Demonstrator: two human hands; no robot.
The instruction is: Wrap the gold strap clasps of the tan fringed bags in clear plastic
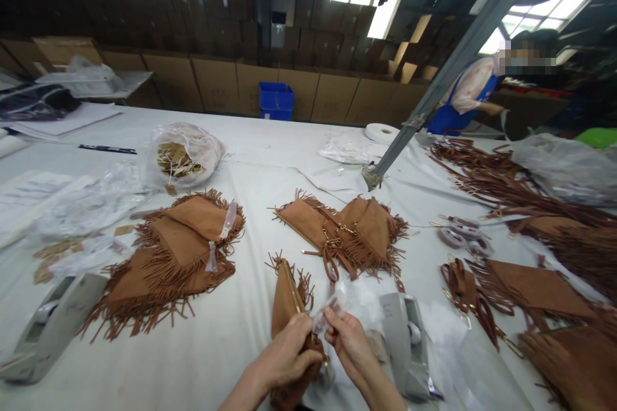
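A brown suede fringed bag (286, 298) stands on edge at the near middle of the white table (250, 173). My left hand (288, 353) is closed round its lower part. My right hand (348, 337) pinches a small clear plastic piece (328, 310) just right of the bag's top edge, fingertips close to the left hand. A pile of like fringed bags (168, 257) lies to the left, another pile (342, 231) just beyond my hands.
Grey tape dispensers sit at the near left (48, 327) and beside my right hand (407, 340). Brown straps and more bags (530, 289) cover the right side. A plastic bag of tags (183, 155) lies farther back. A slanting metal pole (434, 80) meets the table; a person in a blue apron (467, 99) stands beyond.
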